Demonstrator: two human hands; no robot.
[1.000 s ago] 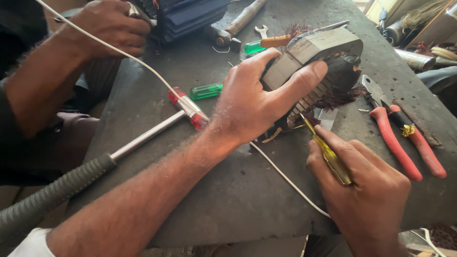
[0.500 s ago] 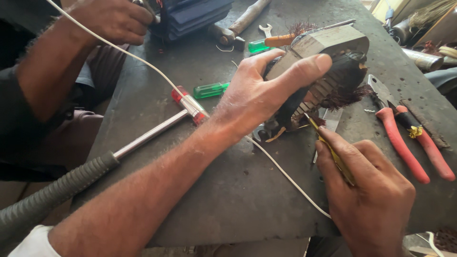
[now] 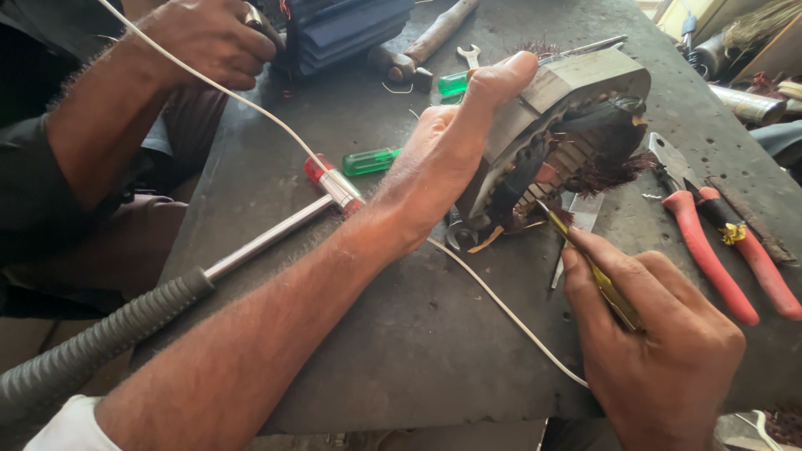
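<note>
Left hand grips motor stator, tilted on dark bench. Right hand, at 5 o'clock, holds yellow-handled tool, tip at the windings. Red pliers at 3 o'clock.

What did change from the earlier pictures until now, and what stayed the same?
The left hand tilted the motor stator up more, thumb now reaching along its top edge. The right hand keeps the yellow-handled tool with its tip at the windings. The red pliers, hammer, green screwdriver and white wire lie as before.
</note>
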